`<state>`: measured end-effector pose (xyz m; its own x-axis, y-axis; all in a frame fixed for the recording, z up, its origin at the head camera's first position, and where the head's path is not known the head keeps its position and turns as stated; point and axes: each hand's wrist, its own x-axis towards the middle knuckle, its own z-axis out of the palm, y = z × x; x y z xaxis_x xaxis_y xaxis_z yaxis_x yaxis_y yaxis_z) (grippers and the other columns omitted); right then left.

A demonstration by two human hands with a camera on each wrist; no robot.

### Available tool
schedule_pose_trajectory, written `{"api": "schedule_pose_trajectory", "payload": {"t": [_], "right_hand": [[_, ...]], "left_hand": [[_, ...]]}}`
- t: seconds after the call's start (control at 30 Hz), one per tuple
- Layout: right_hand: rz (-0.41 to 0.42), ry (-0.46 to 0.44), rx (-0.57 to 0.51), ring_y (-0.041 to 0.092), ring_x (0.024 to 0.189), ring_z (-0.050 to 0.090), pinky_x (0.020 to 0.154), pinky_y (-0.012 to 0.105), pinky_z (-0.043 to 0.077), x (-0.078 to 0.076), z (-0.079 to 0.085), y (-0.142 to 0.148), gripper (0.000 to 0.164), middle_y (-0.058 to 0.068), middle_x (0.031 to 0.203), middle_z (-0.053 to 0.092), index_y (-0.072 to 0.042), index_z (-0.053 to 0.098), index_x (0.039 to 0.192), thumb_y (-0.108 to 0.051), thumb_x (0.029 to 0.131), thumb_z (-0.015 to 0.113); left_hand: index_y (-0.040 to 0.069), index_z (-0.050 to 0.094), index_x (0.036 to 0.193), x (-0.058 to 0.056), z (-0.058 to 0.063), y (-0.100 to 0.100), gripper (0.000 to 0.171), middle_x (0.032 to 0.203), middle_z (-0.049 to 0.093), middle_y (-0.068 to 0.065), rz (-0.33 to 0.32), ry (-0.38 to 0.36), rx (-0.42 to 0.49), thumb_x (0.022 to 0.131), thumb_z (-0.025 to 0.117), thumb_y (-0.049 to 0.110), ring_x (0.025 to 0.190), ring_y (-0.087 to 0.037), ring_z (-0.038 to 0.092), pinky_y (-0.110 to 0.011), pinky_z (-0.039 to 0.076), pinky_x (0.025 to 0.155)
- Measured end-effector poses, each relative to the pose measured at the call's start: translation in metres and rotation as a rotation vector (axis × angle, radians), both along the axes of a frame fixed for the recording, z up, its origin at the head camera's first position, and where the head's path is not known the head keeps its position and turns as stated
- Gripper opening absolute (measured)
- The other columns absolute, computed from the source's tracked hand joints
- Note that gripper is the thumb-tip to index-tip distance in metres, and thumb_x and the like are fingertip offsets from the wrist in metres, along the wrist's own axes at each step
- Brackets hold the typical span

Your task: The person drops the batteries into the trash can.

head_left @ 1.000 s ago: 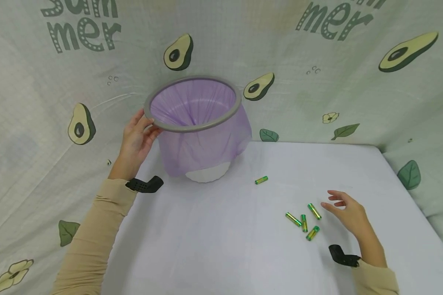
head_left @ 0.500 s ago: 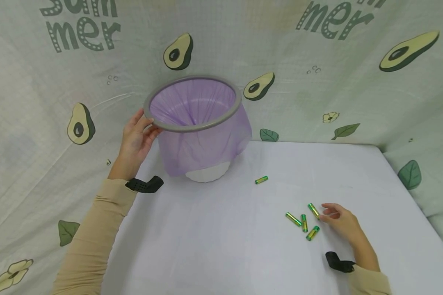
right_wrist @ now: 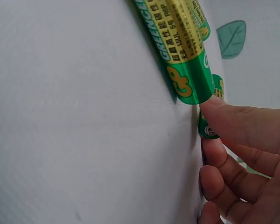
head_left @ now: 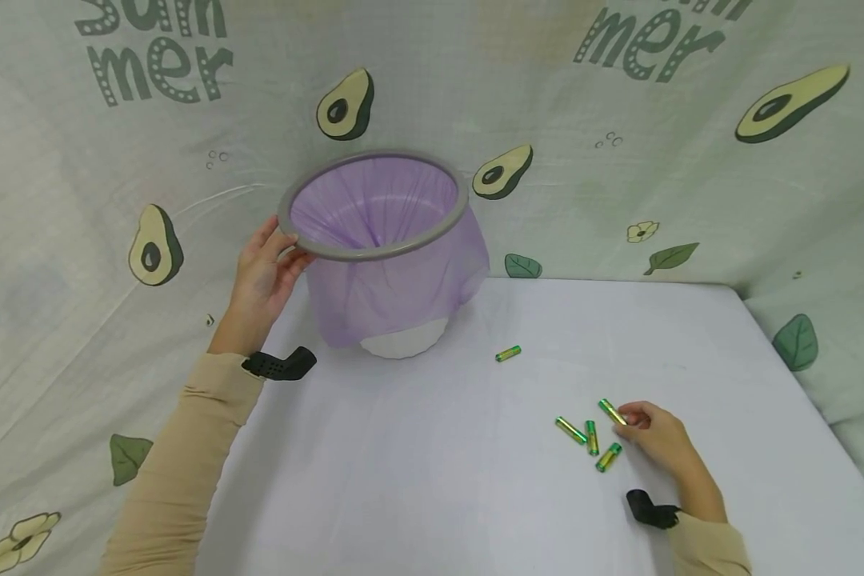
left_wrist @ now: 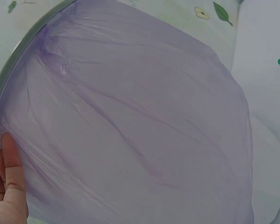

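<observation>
Head view: right fingers (head_left: pixel 635 410) narrowly apart around one battery (head_left: pixel 610 410); left fingers (head_left: pixel 278 242) bent round the bin rim (head_left: pixel 371 254).

Glossy batteries (head_left: pixel 592 438), crinkled plastic liner (head_left: pixel 396 296)

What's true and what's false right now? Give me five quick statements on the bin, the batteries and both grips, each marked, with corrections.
1. The left grip holds the rim of the bin. True.
2. It is lined in green. False: the liner is purple.
3. The right grip has thumb and fingers at one end of a battery. True.
4. Only three batteries are in view. False: the head view shows five.
5. A lone battery lies nearer the bin than the other four. True.
</observation>
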<state>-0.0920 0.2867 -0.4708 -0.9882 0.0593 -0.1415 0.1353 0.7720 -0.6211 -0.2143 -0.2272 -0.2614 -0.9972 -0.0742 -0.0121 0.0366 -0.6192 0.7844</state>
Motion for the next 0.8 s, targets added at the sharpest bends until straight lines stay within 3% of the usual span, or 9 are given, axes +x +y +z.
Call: {"api": "schedule_pose_trajectory", "payload": {"t": [0.37, 0.8], "right_hand": [[-0.018, -0.032, 0.004, 0.019, 0.077, 0.050, 0.062, 0.027, 0.038, -0.0015, -0.0012, -0.0005, 0.033, 0.010, 0.088, 0.059, 0.007, 0.060, 0.107, -0.018, 0.085, 0.064], [-0.070, -0.005, 0.014, 0.017, 0.076, 0.047, 0.060, 0.024, 0.037, -0.0010, -0.0014, -0.0009, 0.034, 0.010, 0.086, 0.058, 0.007, 0.060, 0.108, -0.020, 0.088, 0.059]], "left_hand": [[0.015, 0.020, 0.149, -0.0002, -0.0011, -0.0011, 0.073, 0.124, 0.039, -0.007, 0.017, -0.002, -0.055, 0.088, 0.055, -0.004, 0.077, -0.015, 0.056, -0.021, 0.053, 0.071], [0.014, 0.020, 0.148, 0.0006, -0.0005, -0.0014, 0.074, 0.118, 0.043, -0.007, 0.013, -0.005, -0.013, 0.086, 0.056, -0.006, 0.074, -0.016, 0.056, -0.023, 0.054, 0.069]]}}
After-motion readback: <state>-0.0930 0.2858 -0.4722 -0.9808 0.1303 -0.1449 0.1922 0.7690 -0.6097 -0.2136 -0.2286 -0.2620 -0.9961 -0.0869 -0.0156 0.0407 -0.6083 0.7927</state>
